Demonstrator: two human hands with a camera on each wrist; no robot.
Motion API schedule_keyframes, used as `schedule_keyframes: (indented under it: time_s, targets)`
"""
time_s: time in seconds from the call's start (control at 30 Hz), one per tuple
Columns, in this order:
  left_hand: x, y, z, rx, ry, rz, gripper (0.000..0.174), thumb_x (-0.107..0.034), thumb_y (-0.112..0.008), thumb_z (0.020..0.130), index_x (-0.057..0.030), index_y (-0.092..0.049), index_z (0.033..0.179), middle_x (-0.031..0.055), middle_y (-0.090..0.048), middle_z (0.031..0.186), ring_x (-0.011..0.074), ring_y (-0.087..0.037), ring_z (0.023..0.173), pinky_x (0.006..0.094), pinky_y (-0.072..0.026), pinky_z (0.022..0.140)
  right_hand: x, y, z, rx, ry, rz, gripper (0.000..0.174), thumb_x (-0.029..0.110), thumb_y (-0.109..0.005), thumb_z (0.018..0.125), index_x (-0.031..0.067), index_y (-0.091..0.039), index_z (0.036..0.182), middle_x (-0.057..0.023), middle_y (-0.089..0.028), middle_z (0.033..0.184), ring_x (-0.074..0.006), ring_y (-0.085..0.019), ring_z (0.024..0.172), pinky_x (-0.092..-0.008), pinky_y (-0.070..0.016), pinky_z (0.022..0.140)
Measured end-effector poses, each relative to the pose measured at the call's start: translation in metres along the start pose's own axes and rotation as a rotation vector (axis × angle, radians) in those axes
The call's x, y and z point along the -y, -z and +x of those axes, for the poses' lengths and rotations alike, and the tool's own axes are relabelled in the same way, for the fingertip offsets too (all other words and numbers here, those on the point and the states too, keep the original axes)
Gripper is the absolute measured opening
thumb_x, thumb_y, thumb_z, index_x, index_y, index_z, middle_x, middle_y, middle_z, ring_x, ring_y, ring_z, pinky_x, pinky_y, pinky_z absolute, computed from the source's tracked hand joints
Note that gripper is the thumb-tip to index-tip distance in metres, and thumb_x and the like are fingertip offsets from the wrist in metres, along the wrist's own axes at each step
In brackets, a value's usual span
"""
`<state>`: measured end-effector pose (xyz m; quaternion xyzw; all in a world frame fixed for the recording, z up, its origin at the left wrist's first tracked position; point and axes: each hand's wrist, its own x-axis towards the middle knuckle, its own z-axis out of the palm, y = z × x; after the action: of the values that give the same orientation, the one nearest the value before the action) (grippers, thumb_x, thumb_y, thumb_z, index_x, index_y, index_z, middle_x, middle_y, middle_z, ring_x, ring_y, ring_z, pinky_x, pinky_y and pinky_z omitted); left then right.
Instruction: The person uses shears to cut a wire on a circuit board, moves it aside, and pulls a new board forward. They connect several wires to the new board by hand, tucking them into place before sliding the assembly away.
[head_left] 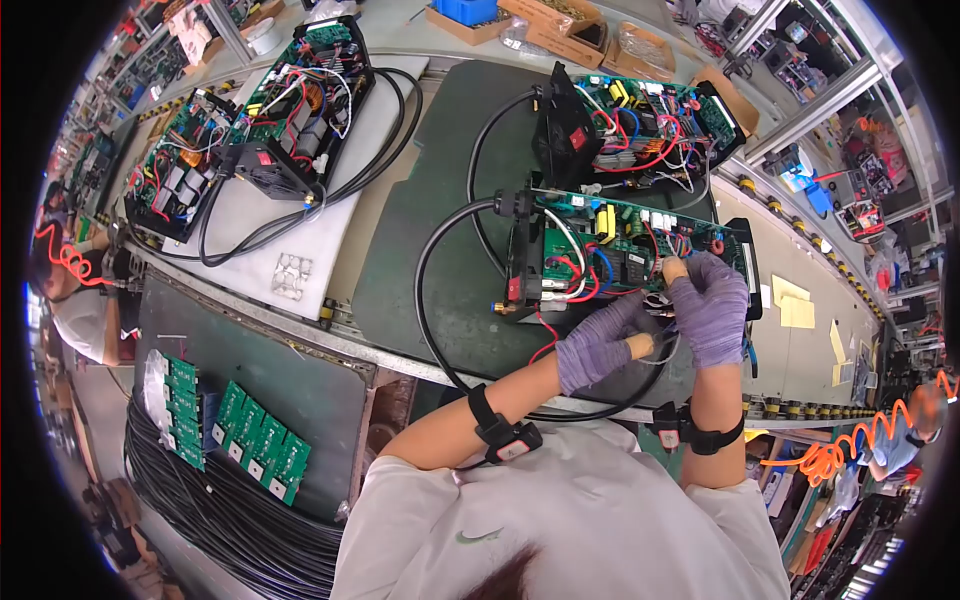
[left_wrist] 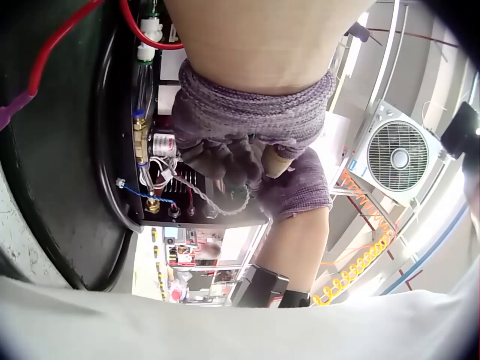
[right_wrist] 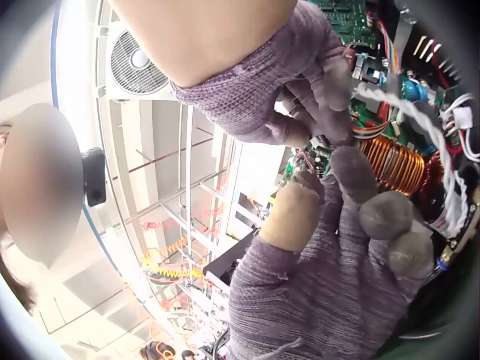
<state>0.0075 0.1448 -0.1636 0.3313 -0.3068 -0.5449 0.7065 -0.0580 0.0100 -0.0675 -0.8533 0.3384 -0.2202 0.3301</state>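
An open power unit (head_left: 630, 240), a black chassis with green circuit boards and coloured wires, lies on the dark mat in front of the person. Both hands wear purple knit gloves and meet at its near right edge. My right hand (head_left: 708, 308) curls over thin wires (right_wrist: 304, 161) beside the board. My left hand (head_left: 605, 345) comes from the left with bent fingers, pinching at the same wires; its thumb is covered in tan. The fingers hide the wire ends. A twisted white wire (right_wrist: 420, 124) and a copper coil (right_wrist: 394, 165) show beside the hands.
A second open unit (head_left: 640, 130) stands just behind, and more units (head_left: 290, 120) sit on a white board at left. A thick black cable (head_left: 425, 290) loops round the near unit. Green circuit boards (head_left: 262, 440) and coiled black cable (head_left: 230, 520) lie on the lower left table.
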Motion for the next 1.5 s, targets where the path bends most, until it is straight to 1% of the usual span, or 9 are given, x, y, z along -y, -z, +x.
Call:
schedule_keyframes:
  time_s: [0.17,0.27,0.37,0.53,0.63,0.77,0.87,1.17,1.5]
  targets:
    - [0.004,0.005,0.001,0.029,-0.052,0.050,0.078,-0.013,-0.062,0.091,-0.0097,-0.018,0.155,0.0025,-0.054,0.104,0.0103,-0.054,0.092,0.0252,-0.0469,0.082,0.004,0.004,0.003,0.022,-0.026,-0.008,0.021,0.019,-0.075,0.081,-0.0011,-0.068,0.078,-0.0063,-0.062,0.060,-0.0107,-0.055,0.053,-0.0281,-0.0442,0.051]
    - [-0.001,0.004,0.001,-0.013,-0.036,0.169,0.072,-0.012,-0.062,0.088,-0.0059,-0.026,0.149,0.0052,-0.059,0.102,0.0114,-0.057,0.090,0.0266,-0.0507,0.079,0.007,0.006,0.006,0.059,-0.078,0.038,0.022,0.018,-0.075,0.081,-0.0015,-0.068,0.075,-0.0048,-0.061,0.058,-0.0100,-0.052,0.051,-0.0279,-0.0425,0.050]
    - [0.004,0.007,0.002,0.044,-0.053,0.148,0.080,-0.016,-0.063,0.091,-0.0088,-0.015,0.155,0.0031,-0.056,0.102,0.0109,-0.056,0.088,0.0265,-0.0488,0.076,0.007,0.005,0.011,0.073,-0.115,0.084,0.024,0.019,-0.077,0.079,-0.0018,-0.067,0.072,-0.0026,-0.058,0.056,-0.0089,-0.051,0.051,-0.0273,-0.0412,0.049]
    - [0.006,0.006,0.003,0.068,-0.027,-0.053,0.082,-0.017,-0.065,0.091,-0.0089,-0.015,0.155,0.0038,-0.059,0.099,0.0119,-0.056,0.086,0.0282,-0.0493,0.076,-0.003,0.005,0.014,0.113,-0.213,0.192,0.027,0.021,-0.082,0.076,-0.0004,-0.066,0.071,0.0007,-0.056,0.057,-0.0084,-0.052,0.050,-0.0255,-0.0411,0.047]
    - [0.007,0.009,0.003,0.086,0.000,-0.086,0.083,-0.017,-0.066,0.090,-0.0086,-0.015,0.155,0.0041,-0.059,0.096,0.0126,-0.057,0.086,0.0292,-0.0495,0.076,0.002,0.002,0.008,0.159,-0.345,0.282,0.030,0.024,-0.084,0.075,0.0008,-0.065,0.073,0.0008,-0.057,0.058,-0.0075,-0.050,0.047,-0.0243,-0.0388,0.042]
    - [0.009,0.014,0.002,0.090,0.014,-0.122,0.081,-0.015,-0.065,0.090,-0.0078,-0.016,0.155,0.0043,-0.060,0.093,0.0134,-0.057,0.085,0.0300,-0.0497,0.076,-0.020,-0.002,0.006,0.187,-0.444,0.504,0.036,0.032,-0.085,0.074,0.0011,-0.065,0.073,-0.0063,-0.063,0.059,-0.0098,-0.052,0.040,-0.0247,-0.0375,0.037]
    - [0.010,0.017,0.003,0.084,0.009,-0.062,0.080,-0.014,-0.065,0.090,-0.0066,-0.018,0.154,0.0043,-0.060,0.093,0.0136,-0.058,0.084,0.0305,-0.0500,0.076,-0.009,-0.001,0.005,0.171,-0.540,0.421,0.038,0.034,-0.084,0.075,0.0012,-0.065,0.075,-0.0090,-0.064,0.059,-0.0117,-0.052,0.038,-0.0240,-0.0358,0.036]
    - [0.012,0.016,0.004,0.042,-0.075,0.285,0.080,-0.014,-0.065,0.091,-0.0044,-0.016,0.154,0.0064,-0.063,0.087,0.0134,-0.060,0.078,0.0303,-0.0512,0.073,-0.008,-0.001,0.012,0.240,-0.731,0.743,0.036,0.036,-0.081,0.077,0.0042,-0.066,0.079,-0.0074,-0.060,0.059,-0.0099,-0.045,0.037,-0.0241,-0.0283,0.034]
    - [0.011,0.020,0.005,0.097,-0.051,0.282,0.081,-0.009,-0.061,0.091,-0.0040,-0.011,0.155,0.0062,-0.061,0.082,0.0130,-0.058,0.074,0.0300,-0.0508,0.071,-0.028,-0.007,0.019,0.332,-0.583,0.723,0.033,0.033,-0.082,0.076,0.0047,-0.065,0.080,-0.0080,-0.062,0.061,-0.0125,-0.051,0.041,-0.0243,-0.0321,0.035]
